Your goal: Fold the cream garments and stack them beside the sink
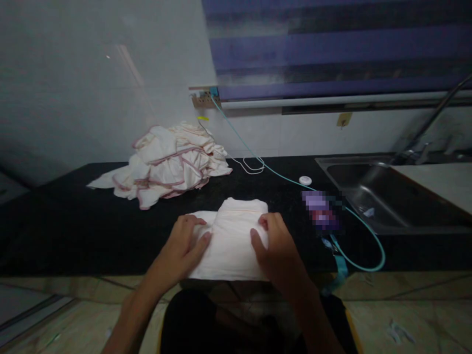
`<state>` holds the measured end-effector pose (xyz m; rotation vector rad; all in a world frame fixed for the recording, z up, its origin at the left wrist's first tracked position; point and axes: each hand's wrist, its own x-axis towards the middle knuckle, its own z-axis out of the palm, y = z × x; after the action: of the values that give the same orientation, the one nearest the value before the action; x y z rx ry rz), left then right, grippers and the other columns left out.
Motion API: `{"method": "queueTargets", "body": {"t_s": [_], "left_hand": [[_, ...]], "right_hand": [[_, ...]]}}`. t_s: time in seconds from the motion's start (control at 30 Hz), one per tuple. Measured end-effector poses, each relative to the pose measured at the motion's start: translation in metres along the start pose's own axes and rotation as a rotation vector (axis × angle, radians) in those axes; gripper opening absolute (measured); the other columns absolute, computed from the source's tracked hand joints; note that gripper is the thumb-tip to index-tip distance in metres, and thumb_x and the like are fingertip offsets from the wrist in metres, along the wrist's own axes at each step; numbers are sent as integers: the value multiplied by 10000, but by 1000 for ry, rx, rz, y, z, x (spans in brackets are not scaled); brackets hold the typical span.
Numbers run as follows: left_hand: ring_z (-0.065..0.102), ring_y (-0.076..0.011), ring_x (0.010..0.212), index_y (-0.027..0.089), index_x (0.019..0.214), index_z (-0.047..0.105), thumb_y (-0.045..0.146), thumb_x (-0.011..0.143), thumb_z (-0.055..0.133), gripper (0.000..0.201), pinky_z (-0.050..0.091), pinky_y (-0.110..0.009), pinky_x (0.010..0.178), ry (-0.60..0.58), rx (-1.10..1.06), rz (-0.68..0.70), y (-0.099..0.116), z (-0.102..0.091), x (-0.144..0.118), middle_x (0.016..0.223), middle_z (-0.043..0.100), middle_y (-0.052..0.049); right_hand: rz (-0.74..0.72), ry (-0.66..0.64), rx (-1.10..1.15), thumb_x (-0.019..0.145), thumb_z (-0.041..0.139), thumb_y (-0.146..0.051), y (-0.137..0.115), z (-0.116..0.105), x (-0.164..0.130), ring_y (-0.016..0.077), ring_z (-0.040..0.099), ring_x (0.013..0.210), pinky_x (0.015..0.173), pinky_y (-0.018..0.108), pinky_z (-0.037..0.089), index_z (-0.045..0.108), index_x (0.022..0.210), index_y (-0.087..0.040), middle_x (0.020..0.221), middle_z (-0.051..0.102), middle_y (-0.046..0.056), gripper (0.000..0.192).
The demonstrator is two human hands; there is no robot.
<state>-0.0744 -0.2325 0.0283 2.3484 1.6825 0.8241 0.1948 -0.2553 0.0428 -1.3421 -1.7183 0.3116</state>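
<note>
A white folded cloth [236, 246] lies flat at the front edge of the black counter, one layer folded over its right and middle part. My left hand [186, 241] rests on the left side of it, thumb and bent index finger apart. On the right side, my right hand [275, 243] touches the cloth with its thumb spread from the curled fingers. Neither hand shows a pinch on the fabric; some fingertips are hidden. Behind and to the left sits a heap of crumpled white cloths [173, 162] with pinkish edging.
To the right lie a blurred purple phone-like object [320, 211] with a teal strap, a teal cable [276, 173] running to a wall socket [206, 98], and a small white round item [305, 181]. A steel sink [368, 191] with a faucet fills the far right of the counter [92, 236].
</note>
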Motion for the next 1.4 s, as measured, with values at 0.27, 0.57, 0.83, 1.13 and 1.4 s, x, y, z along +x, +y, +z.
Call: {"method": "queueTargets", "body": {"t_s": [0.27, 0.57, 0.83, 1.13, 1.4], "left_hand": [[259, -300, 1585, 241, 1594, 412, 472, 1070, 346, 576, 278, -553, 1279, -178, 356, 118, -52, 5, -37, 1691, 346, -83], [242, -465, 1556, 314, 1680, 122, 505, 735, 802, 1180, 241, -728, 1198, -324, 505, 259, -18, -15, -81, 1710, 282, -142], [578, -252, 1017, 250, 1324, 552, -7, 870, 450, 532, 473, -502, 1012, -284, 416, 349, 15, -16, -67, 1075, 592, -93], [530, -302, 1120, 309, 1421, 473, -22, 740, 565, 763, 384, -536, 1027, -425, 520, 485, 3, -32, -52, 1226, 551, -96], [563, -288, 1041, 240, 1367, 526, -28, 750, 522, 673, 430, -469, 934, -425, 527, 445, 13, -27, -42, 1125, 581, -104]], "right_hand": [[-130, -492, -424, 818, 667, -783, -28, 37, -31, 551, 195, 1535, 1186, 734, 203, 397, 1583, -63, 1659, 232, 343, 1085], [-489, -758, -431, 771, 833, -582, 39, -10, 14, 442, 129, 1589, 1209, 728, 150, 363, 1614, -227, 1715, 150, 260, 1028], [-645, -695, -491, 877, 740, -254, 25, -27, -1, 398, 236, 1574, 1246, 618, 250, 430, 1555, -177, 1680, 266, 267, 749], [-818, -557, -539, 1026, 547, -372, 28, 15, -53, 408, 373, 1506, 1241, 632, 243, 246, 1634, -147, 1603, 398, 285, 716], [-811, -650, -489, 910, 739, -374, 36, 8, -28, 399, 337, 1524, 1230, 606, 265, 291, 1627, -217, 1638, 348, 263, 859]]}}
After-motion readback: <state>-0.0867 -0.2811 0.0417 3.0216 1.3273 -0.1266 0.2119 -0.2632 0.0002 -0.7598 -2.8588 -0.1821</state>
